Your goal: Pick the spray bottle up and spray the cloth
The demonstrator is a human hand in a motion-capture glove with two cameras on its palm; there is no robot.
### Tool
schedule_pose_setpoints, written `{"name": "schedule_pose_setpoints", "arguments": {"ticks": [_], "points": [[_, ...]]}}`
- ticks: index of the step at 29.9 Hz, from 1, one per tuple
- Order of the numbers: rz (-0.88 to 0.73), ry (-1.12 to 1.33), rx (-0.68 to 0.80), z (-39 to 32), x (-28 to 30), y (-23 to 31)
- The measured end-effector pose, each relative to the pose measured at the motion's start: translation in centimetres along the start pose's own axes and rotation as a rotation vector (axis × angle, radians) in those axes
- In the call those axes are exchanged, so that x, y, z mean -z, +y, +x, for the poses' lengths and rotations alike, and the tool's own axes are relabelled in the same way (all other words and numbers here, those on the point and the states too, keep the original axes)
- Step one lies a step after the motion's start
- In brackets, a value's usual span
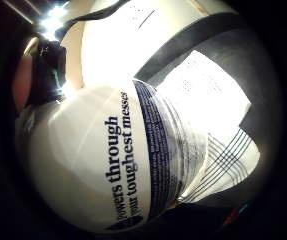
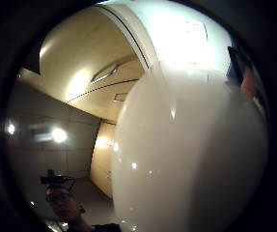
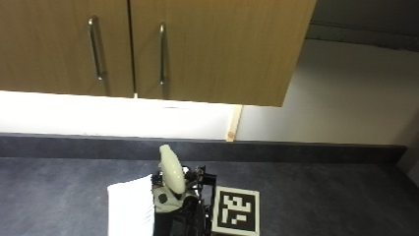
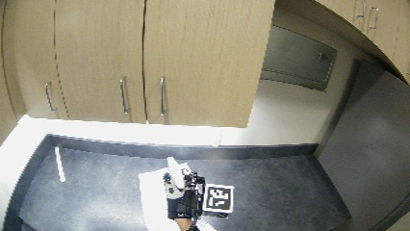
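While the gloved right hand (image 3: 180,206) grips the white spray bottle (image 3: 170,174) upright above the dark countertop (image 3: 314,191), the white cloth (image 3: 131,209) lies flat just beside and below it, so the nozzle must aim down toward that side.

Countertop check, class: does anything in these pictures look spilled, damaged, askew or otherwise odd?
Nothing stands out. The white cloth lies flat on the dark countertop, with no visible puddle or stain. The gloved right hand holds the spray bottle upright beside the cloth. Its label looks intact.
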State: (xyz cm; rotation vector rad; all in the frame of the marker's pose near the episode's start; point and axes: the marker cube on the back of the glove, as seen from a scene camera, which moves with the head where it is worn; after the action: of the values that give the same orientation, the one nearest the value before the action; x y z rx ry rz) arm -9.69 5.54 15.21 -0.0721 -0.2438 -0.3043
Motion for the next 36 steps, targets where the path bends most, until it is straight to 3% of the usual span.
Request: {"name": "schedule_pose_setpoints", "arguments": {"ticks": [4, 20, 36], "points": [[-0.055, 0.098, 0.031, 0.3, -0.6, 1.6], [-0.065, 0.139, 0.034, 0.9, -4.0, -1.6], [-0.044, 0.188, -0.032, 8.0, -1.1, -1.7]]}}
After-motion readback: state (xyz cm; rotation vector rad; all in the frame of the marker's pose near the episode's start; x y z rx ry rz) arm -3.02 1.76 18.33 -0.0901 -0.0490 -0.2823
